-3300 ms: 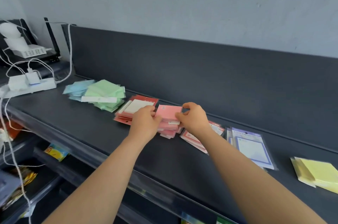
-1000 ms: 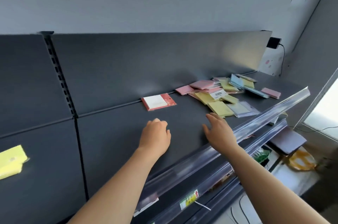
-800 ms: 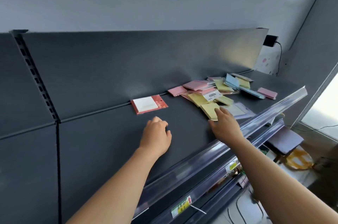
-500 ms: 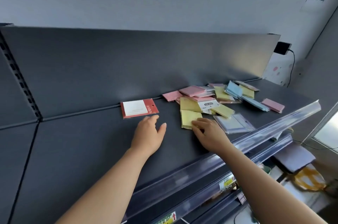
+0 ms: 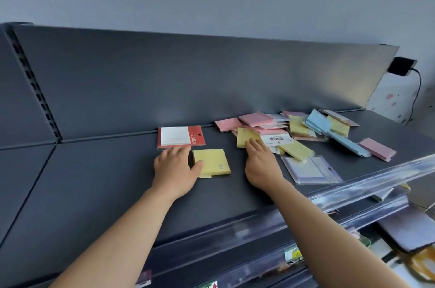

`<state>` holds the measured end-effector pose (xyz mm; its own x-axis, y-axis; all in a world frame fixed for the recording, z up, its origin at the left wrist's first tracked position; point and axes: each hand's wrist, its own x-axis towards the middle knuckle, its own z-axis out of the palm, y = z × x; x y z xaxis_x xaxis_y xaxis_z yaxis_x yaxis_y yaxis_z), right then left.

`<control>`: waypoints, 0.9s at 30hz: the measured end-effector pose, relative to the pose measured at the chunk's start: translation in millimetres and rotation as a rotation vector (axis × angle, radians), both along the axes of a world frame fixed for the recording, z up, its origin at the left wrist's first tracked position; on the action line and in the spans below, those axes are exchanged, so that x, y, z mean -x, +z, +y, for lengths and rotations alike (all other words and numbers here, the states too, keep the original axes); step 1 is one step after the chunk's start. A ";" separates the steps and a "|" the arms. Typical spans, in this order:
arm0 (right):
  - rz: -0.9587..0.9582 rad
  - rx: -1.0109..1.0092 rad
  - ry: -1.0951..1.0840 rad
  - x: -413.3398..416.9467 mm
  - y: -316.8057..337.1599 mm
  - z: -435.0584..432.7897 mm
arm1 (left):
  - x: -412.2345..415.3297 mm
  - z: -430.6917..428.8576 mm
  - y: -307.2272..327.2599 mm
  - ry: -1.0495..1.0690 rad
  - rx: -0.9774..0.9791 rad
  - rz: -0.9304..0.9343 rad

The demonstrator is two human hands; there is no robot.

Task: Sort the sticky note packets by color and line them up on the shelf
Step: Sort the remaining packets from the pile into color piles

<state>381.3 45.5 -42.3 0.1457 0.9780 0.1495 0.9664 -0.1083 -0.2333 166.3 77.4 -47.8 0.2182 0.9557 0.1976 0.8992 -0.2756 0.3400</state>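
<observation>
Spanning the whole view, the dark grey shelf (image 5: 98, 188) carries all the sticky note packets. A slotted upright (image 5: 35, 90) divides the back panel at far left. Right of it, a red-backed packet (image 5: 181, 135) with a white pad lies flat against the foot of the back panel.

The person's left hand (image 5: 175, 166) rests palm down on the shelf just in front of that packet, fingers relaxed and extended, gripping nothing. Its thumb touches the left edge of a lone yellow packet (image 5: 211, 162), which lies flat beside the hand and apart from the other packets.

The right hand (image 5: 260, 163) lies further right, palm down, with straight fingers pressing on a second yellow packet (image 5: 244, 137) at the left edge of the mixed pile (image 5: 294, 127). That pile holds pink, yellow and blue packets overlapping in no order, close to the back panel. In front of it lies a clear-sleeved lilac packet (image 5: 310, 168), near the shelf's clear front rail (image 5: 367, 187).

A long blue packet (image 5: 348, 143) slants out of the pile's right side, and a single pink packet (image 5: 377, 152) lies just beyond it. A black box (image 5: 401, 66) with a cable is fixed to the wall at far right.
</observation>
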 end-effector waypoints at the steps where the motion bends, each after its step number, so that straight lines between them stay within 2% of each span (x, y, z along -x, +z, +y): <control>1: -0.031 -0.008 0.008 1.5 -0.1 -1.0 | 0.4 0.8 0.3 0.015 0.001 -0.011; 5: -0.018 -0.048 0.169 9.0 2.2 -8.3 | 0.5 1.6 1.0 0.053 -0.015 -0.075; 7: 0.122 -0.087 0.216 12.5 0.5 -12.1 | 1.3 1.5 0.7 0.064 -0.027 -0.099; 9: 0.243 -0.156 0.165 10.6 -1.3 -13.1 | 1.6 0.8 1.2 0.068 -0.019 -0.113; 12: 0.208 -0.118 0.095 8.2 1.0 -15.0 | 1.4 -0.4 0.9 0.048 0.037 -0.032; 15: 0.166 -0.026 0.074 13.2 -0.1 -15.4 | 1.5 -2.1 -0.4 -0.005 0.006 0.036; 18: 0.104 -0.119 0.024 14.5 -2.1 -13.5 | 3.5 -3.5 0.3 -0.008 -0.004 0.043; 21: 0.254 -0.145 0.019 14.4 2.9 -10.2 | 9.8 -6.2 4.8 0.054 0.011 -0.084; 24: 0.274 -0.010 0.128 16.5 4.2 -4.5 | 15.5 -6.3 5.8 0.038 0.090 0.000; 27: 0.260 0.034 0.082 18.7 1.1 -1.8 | 17.8 -5.9 9.5 0.003 0.137 -0.015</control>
<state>362.6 43.8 -41.2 0.0948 0.9919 0.0842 0.8804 -0.0440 -0.4723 148.5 71.5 -38.3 0.2133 0.9746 0.0686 0.8946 -0.2231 0.3873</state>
